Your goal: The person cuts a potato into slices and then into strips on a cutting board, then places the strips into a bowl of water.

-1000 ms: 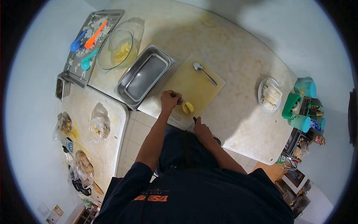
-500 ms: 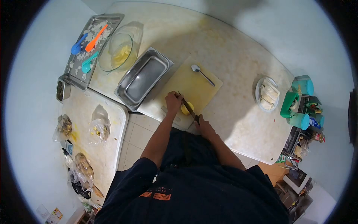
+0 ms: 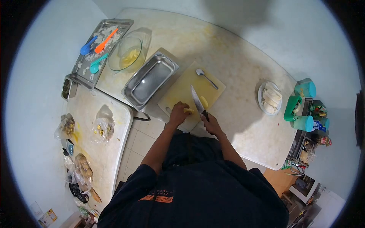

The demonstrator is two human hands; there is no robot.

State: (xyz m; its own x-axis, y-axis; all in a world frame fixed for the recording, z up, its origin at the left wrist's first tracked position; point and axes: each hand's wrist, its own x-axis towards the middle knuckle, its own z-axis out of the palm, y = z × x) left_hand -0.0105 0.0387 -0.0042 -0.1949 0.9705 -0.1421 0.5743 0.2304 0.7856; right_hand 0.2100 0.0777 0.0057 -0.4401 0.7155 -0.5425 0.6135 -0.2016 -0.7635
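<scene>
My right hand (image 3: 211, 124) is closed round the dark handle of a kitchen knife (image 3: 197, 99), its blade pointing away from me over the pale yellow cutting board (image 3: 182, 91). Left of the blade, my left hand (image 3: 178, 113) has its fingers bent round a yellow food piece (image 3: 189, 111), partly hidden under them. Another yellow piece (image 3: 204, 102) lies on the board just right of the blade; its exact kind does not show. Toward the board's far side rests a metal spoon (image 3: 207, 78).
Beside the board stands a steel pan (image 3: 133, 95). Beyond are a glass bowl (image 3: 141, 47) with yellow pieces and a tray (image 3: 84, 78) with white bits and colored spoons. A plate (image 3: 260, 95) of white pieces sits right. Plastic bags (image 3: 102, 129) lie on the left table.
The round yellow piece under the blade is now in two parts, one on each side of the knife. My left hand has left the blade tip and moved nearer me; the blade has swung away.
</scene>
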